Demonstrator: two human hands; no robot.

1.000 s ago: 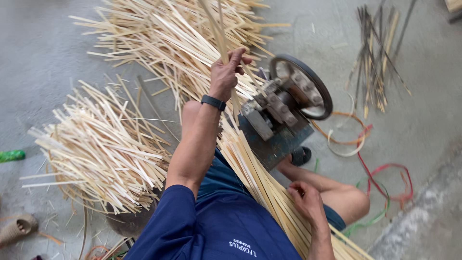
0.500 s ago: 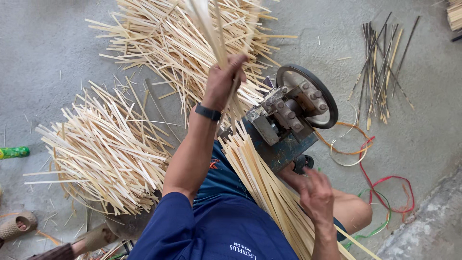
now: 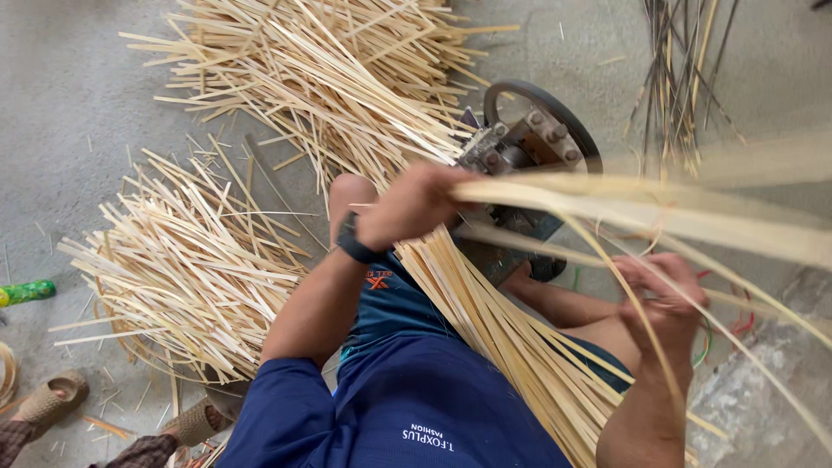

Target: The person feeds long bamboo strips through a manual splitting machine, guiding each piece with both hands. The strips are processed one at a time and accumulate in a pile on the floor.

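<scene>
Two bare hands work a long bundle of pale bamboo strips that lies across the person's lap, running from the lower right up toward a small metal machine with a dark wheel on the concrete floor. The left hand is raised in front of the body, arm bent at the elbow, a dark watch band at the wrist; its grip is closed around the near ends of several long strips that sweep out to the right, blurred. The right hand sits lower, beside the knee, forearm rising from the bottom edge; its fingers curl loosely about thin strips that pass through them, though how tight that grip is cannot be told.

One heap of short cut strips lies on the floor to the left, and another heap spreads beyond the machine. Darker sticks lie at the upper right. Red and green cords show near the right knee. A sandalled foot of another person shows at the lower left.
</scene>
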